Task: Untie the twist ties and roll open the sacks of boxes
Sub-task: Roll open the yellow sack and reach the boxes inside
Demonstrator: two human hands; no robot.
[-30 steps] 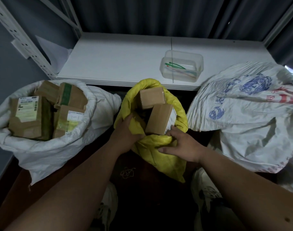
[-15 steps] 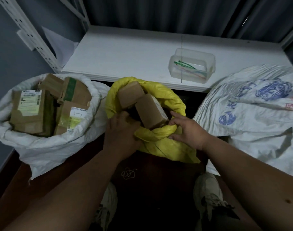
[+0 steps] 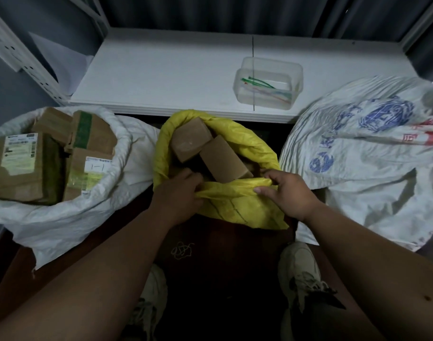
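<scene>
A yellow sack (image 3: 237,205) stands open in the middle, with two brown cardboard boxes (image 3: 221,158) sticking out of its mouth. My left hand (image 3: 178,193) grips the near rim of the yellow sack on the left. My right hand (image 3: 284,190) pinches the same rolled rim on the right. A white sack (image 3: 63,217) on the left is rolled open and holds several labelled boxes (image 3: 21,166). A white printed sack (image 3: 368,153) on the right lies closed. A loose piece of string (image 3: 182,249) lies on the dark floor below the yellow sack.
A white shelf (image 3: 166,75) runs behind the sacks, carrying a clear plastic tub (image 3: 269,82) with coloured ties. A perforated metal upright (image 3: 18,52) stands at the far left. My two shoes (image 3: 299,269) are on the floor near the bottom.
Both hands have worked along the yellow sack's near rim, folding it lower. The boxes inside have tipped leftward and show more. The view has shifted slightly.
</scene>
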